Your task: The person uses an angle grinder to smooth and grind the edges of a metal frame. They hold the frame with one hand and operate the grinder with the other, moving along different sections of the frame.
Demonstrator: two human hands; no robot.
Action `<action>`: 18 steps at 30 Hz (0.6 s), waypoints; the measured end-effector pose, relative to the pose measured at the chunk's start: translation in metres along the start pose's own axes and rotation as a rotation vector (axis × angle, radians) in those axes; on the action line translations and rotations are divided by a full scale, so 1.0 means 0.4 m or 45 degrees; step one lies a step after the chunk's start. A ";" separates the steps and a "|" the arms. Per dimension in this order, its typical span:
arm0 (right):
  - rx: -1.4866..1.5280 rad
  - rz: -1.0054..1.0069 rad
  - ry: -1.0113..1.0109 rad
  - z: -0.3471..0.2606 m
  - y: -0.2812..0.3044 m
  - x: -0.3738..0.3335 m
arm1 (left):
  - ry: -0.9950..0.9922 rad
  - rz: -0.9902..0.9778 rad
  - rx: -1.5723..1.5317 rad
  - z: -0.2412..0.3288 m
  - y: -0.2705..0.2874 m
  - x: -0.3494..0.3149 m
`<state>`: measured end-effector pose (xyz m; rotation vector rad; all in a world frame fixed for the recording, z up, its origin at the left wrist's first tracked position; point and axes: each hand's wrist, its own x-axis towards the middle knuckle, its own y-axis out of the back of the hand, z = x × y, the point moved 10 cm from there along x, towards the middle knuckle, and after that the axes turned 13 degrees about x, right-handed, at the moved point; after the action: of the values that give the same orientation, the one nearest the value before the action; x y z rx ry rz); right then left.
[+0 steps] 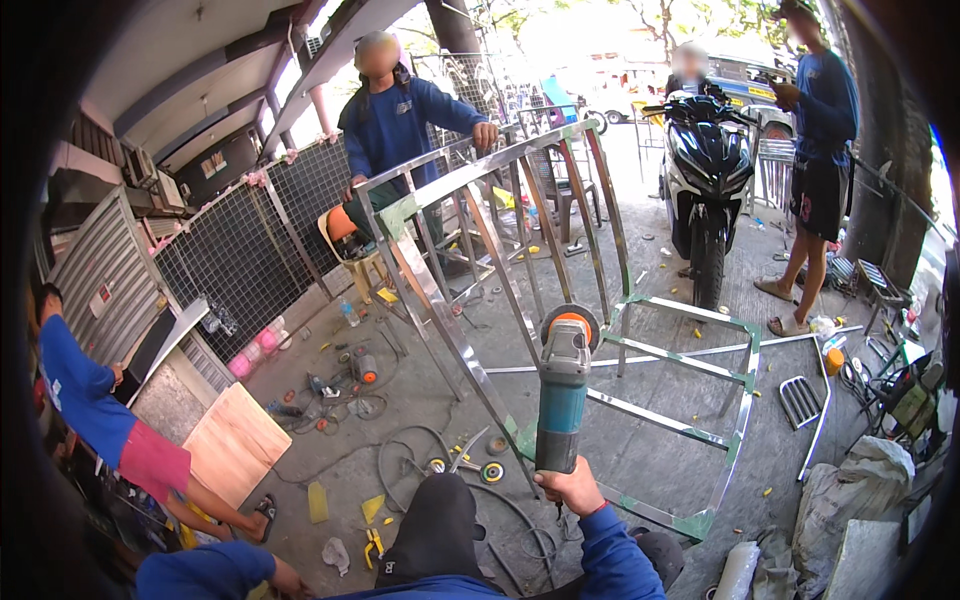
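Note:
My right hand [572, 488] is closed around the rear end of a teal and grey angle grinder [560, 408], held upright in front of me. At its far end, the grinder's round orange and dark disc [570, 322] appears in front of a shiny metal tube frame [440, 300]. I cannot tell whether they touch. Green tape [397, 215] covers several of the frame's corners. Low at the left, my left hand [289, 578] hangs beside my leg, its fingers too indistinct to read. My dark trousered knee [435, 525] is between my hands.
A person [400, 120] across from me rests a hand on the frame. Another person [95, 390] is at the left; others stand by a motorcycle [705, 160]. Power tools [362, 366], cables [400, 440], a wooden board [238, 440] and plastic sheeting [850, 485] lie on the floor.

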<state>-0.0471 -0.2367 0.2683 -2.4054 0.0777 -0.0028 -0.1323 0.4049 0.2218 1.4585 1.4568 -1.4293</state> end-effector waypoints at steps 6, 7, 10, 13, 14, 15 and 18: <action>-0.063 0.010 0.031 -0.008 0.001 0.001 | -0.118 0.229 0.075 0.175 0.080 -0.019; -0.037 -0.004 0.024 -0.006 0.000 0.003 | -0.174 0.323 0.044 0.205 0.110 -0.027; 0.038 -0.026 0.011 0.000 -0.001 0.008 | -0.401 0.089 -0.088 0.304 0.097 0.000; 0.057 -0.027 0.020 0.001 0.004 0.011 | -0.802 0.462 0.523 0.417 0.133 -0.024; 0.054 -0.003 -0.008 0.006 0.010 0.011 | -0.796 0.369 0.341 0.416 0.132 -0.027; 0.065 -0.024 0.023 -0.001 0.008 0.011 | -0.787 0.270 0.156 0.414 0.131 -0.041; 0.085 -0.019 0.011 -0.002 0.011 0.006 | -0.825 0.180 -0.445 0.408 0.143 -0.149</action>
<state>-0.0449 -0.2406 0.2659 -2.3393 0.0625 -0.0222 -0.1082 0.2237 0.2276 0.7607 1.0898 -1.3077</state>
